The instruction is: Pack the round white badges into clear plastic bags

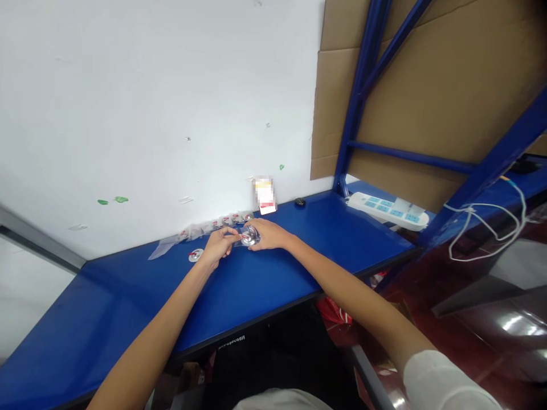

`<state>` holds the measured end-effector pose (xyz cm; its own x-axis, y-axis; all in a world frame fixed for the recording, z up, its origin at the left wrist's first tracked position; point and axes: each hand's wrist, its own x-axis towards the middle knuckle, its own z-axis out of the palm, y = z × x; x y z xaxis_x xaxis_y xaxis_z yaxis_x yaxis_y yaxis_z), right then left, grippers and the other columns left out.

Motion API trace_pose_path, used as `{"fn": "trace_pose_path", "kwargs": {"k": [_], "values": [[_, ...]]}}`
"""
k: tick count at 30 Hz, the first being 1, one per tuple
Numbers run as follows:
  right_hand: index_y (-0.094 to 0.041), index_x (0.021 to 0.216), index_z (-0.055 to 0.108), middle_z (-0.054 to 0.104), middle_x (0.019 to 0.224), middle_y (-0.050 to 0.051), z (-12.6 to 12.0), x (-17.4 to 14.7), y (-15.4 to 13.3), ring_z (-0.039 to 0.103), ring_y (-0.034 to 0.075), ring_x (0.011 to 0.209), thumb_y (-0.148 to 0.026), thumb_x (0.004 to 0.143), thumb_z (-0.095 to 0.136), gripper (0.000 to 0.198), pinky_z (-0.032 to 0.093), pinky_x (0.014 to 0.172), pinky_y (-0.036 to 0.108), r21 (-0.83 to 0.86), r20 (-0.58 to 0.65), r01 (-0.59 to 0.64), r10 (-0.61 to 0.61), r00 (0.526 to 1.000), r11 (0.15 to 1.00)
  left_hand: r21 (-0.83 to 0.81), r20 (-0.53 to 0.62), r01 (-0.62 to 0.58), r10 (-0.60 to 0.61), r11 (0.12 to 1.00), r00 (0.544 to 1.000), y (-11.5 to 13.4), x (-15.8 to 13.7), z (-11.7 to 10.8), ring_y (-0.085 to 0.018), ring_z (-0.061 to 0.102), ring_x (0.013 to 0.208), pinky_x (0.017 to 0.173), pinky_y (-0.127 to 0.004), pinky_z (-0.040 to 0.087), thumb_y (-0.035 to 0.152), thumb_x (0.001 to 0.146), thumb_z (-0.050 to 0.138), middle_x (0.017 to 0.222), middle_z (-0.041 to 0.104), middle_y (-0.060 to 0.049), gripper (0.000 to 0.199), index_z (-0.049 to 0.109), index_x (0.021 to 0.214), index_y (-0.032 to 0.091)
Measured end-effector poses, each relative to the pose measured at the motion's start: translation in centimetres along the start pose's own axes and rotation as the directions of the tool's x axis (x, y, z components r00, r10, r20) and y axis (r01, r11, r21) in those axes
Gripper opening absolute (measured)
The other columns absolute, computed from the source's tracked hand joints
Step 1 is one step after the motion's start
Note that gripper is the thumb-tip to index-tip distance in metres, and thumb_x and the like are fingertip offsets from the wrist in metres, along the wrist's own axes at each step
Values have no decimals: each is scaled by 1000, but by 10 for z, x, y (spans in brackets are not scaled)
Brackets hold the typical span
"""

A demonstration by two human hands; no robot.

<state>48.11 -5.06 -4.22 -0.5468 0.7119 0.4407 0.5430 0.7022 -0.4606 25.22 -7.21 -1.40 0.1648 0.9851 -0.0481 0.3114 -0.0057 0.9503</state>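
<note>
Between my two hands is a round, shiny silver disc (249,237) with a red mark, in what looks like a clear plastic bag. My right hand (267,232) curls round its right side. With thumb and forefinger, my left hand (220,245) pinches the left edge of the clear plastic. A similar silver disc (196,255) with a red mark lies on the blue table, just left of my left hand. Behind my hands, several bagged discs (211,226) sit in a row along the wall. An flat clear plastic bag (164,246) lies at the row's left end.
A small card or packet (265,196) leans on the white wall, with a dark round object (299,202) to its right. A white power strip (387,210) lies by the blue metal frame (354,102). The blue table's (256,302) front edge is close to my body.
</note>
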Motion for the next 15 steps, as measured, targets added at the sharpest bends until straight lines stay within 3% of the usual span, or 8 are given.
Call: {"fn": "trace_pose_path", "kwargs": {"k": [7, 15], "values": [[-18, 136, 62, 70, 131, 14, 4, 1, -4, 67, 33, 117, -33, 74, 92, 71, 52, 99, 42, -36, -1, 31, -31, 1000, 999, 36, 8, 5, -5, 999, 1000, 6, -3, 0, -10, 38, 36, 37, -19, 22, 43, 75, 85, 42, 47, 8, 36, 65, 94, 21], [-20, 142, 59, 67, 135, 14, 6, 0, -2, 64, 34, 122, -35, 75, 92, 76, 51, 105, 46, -26, -28, 32, -33, 999, 999, -47, -12, 18, -19, 999, 1000, 10, -4, 1, -8, 34, 35, 37, -18, 18, 43, 69, 90, 43, 45, 10, 42, 58, 87, 23]]}}
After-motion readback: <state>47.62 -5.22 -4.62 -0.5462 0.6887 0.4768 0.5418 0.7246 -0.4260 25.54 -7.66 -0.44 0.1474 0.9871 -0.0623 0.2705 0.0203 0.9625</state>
